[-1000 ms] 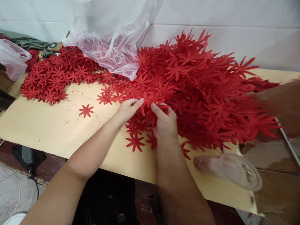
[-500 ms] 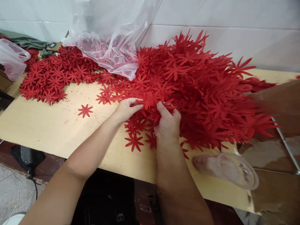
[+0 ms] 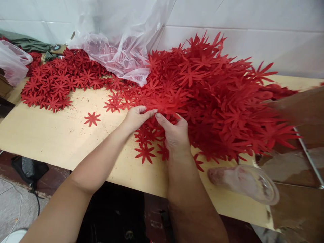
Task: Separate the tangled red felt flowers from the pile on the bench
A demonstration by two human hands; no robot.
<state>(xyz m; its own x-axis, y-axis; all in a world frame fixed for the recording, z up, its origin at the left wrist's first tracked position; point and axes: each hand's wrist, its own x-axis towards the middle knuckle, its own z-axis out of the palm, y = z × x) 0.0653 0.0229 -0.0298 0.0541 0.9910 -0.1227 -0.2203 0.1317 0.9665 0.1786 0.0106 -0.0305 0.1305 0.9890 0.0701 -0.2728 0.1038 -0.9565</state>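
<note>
Showing no readable writing or brand anywhere in the head view. Pinching one red flower cutout at the near edge of the big red pile, left hand with fingertips pressed together on its left petals, right hand with thumb and forefinger closing on it from below. Lying alone on the bare table, one single cutout. Spreading flat at far left, a second heap, too many for counting. Sagging over the middle, one clear plastic bag; resting at the right, one clear cup.
</note>
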